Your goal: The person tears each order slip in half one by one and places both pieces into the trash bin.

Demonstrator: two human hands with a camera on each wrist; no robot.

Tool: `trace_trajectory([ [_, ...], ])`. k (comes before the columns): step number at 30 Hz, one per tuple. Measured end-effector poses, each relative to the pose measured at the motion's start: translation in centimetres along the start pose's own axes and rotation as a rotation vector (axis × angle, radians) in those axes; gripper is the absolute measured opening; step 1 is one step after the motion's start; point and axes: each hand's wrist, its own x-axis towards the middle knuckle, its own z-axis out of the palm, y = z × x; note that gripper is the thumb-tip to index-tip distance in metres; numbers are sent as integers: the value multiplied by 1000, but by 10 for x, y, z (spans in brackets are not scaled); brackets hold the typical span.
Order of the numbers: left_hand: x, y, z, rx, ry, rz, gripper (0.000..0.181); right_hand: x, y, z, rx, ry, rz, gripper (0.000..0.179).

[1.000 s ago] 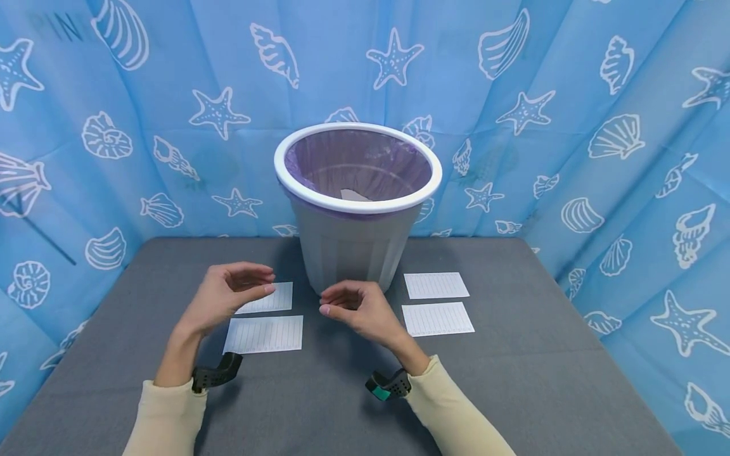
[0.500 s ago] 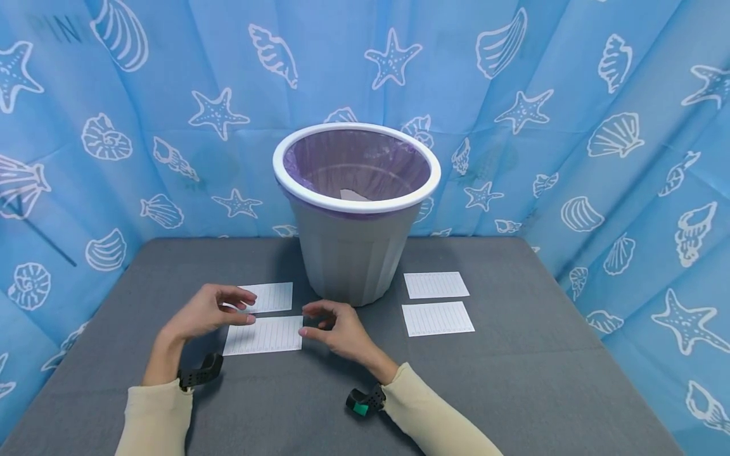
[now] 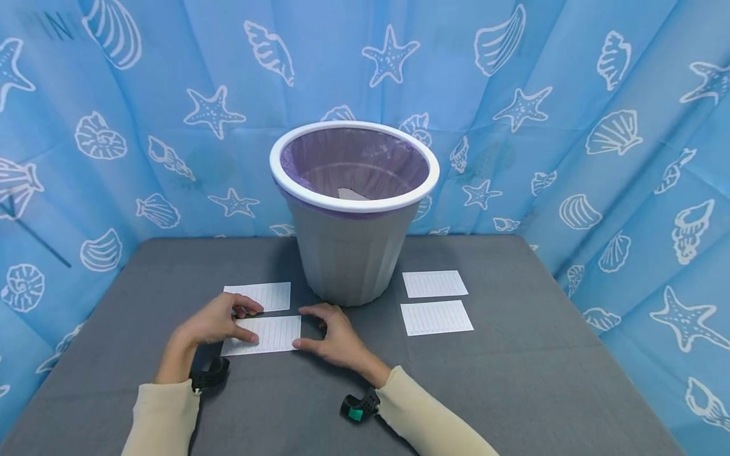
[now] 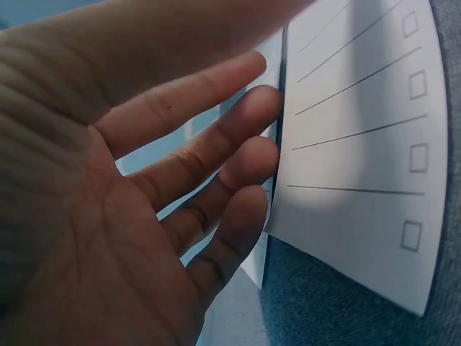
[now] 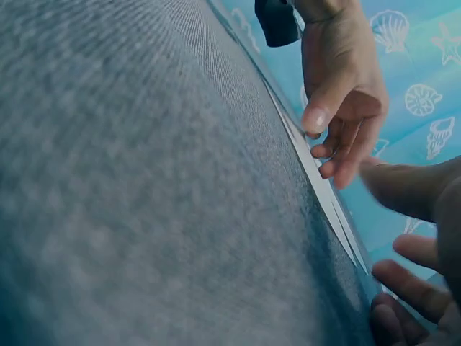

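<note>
A white ruled card (image 3: 277, 332) lies flat on the grey cloth at the left, below a second card (image 3: 275, 295) of the same kind. My left hand (image 3: 219, 322) hovers over the left part of the lower card, fingers bent, thumb apart from them. In the left wrist view the lined card (image 4: 353, 166) with small boxes stands beside the fingertips, nothing pinched. At the lower card's right end is my right hand (image 3: 335, 337), thumb and forefinger spread apart near its edge. The right wrist view shows the cards (image 5: 328, 198) edge-on; whether the right fingertips touch them I cannot tell.
A grey bin (image 3: 350, 259) with a white rim and purple liner stands behind the hands. Inside it lies a pale piece (image 3: 350, 194). Two more ruled cards, a far one (image 3: 435, 284) and a near one (image 3: 436, 318), lie to its right. A blue shell-print curtain (image 3: 319, 63) hangs behind.
Both hands have come down toward the table. The right hand has moved left to the lower left card's right end; the left hand has lowered over that card's left part.
</note>
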Motion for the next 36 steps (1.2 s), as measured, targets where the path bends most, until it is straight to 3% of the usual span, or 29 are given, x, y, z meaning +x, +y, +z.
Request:
trace_trajectory([
  [6, 1, 5, 4, 69, 2, -28, 50, -2, -3, 0, -123, -95, -14, 70],
  [11, 2, 8, 6, 99, -3, -63, 47, -2, -4, 0, -213, -142, -79, 65],
  [18, 4, 10, 8, 107, -5, -107, 43, -2, -6, 0, -241, -164, -81, 57],
  [26, 5, 13, 12, 25, -40, -29, 38, -3, -5, 0, -191, -135, -82, 55],
  [36, 12, 16, 17, 36, -81, 102, 23, -3, -5, 0, -160, -97, -33, 51],
])
